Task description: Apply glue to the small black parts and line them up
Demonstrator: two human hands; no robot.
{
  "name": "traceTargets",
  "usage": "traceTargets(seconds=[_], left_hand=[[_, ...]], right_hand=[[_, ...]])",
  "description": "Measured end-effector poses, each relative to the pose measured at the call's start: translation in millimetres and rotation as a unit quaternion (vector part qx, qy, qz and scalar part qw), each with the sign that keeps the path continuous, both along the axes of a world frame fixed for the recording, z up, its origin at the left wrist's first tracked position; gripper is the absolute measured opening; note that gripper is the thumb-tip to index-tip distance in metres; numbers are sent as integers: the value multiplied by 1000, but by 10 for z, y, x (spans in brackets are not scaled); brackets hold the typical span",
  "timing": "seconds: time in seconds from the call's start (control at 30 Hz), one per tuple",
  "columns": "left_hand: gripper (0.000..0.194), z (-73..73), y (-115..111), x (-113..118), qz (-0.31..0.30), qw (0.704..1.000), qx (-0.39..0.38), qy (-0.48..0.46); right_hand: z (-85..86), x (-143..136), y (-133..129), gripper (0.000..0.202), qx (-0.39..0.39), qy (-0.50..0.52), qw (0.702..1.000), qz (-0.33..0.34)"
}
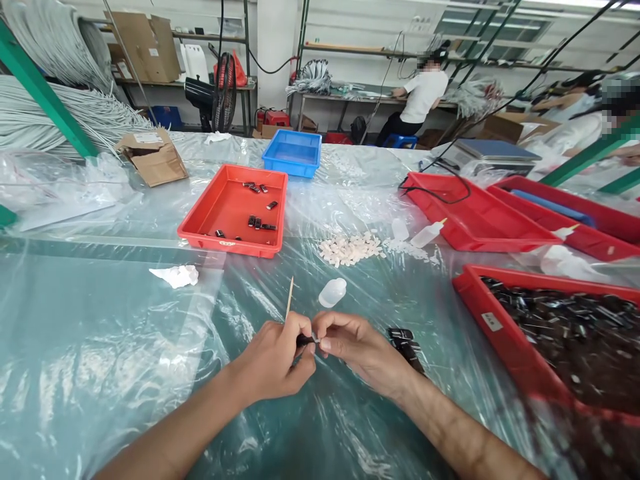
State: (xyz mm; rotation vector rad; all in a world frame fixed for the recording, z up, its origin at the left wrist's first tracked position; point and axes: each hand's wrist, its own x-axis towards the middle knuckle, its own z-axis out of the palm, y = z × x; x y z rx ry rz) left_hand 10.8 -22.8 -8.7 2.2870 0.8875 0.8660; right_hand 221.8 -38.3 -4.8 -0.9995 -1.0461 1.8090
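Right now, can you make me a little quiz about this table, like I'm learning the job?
1. True or false: the left hand holds a thin wooden stick.
2. What colour is the tray farthest from the hands: A blue, B red, C green?
3. What lies in a pile between the small bottle and the blue tray?

Key
1. True; it also pinches a small black part together with the right hand.
2. A.
3. Small white pieces.
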Motion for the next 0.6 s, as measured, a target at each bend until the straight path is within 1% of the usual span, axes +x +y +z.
traceTargets(seconds=[0.13, 0.33, 0.47, 0.6], left_hand=[[25, -48, 32, 12, -25, 998, 39, -42], [26, -56, 75, 10, -45, 996, 61, -57], [26, -37, 48, 18, -47, 996, 50, -62], [23, 18, 4, 24, -65, 994, 49, -78]], right_hand=[[11, -24, -29, 35, -18, 22, 1000, 0], [14, -23, -22, 35, -25, 37, 999, -3], [39, -34, -33, 33, -35, 53, 998, 6], [50, -47, -64, 29, -59, 76, 995, 27]])
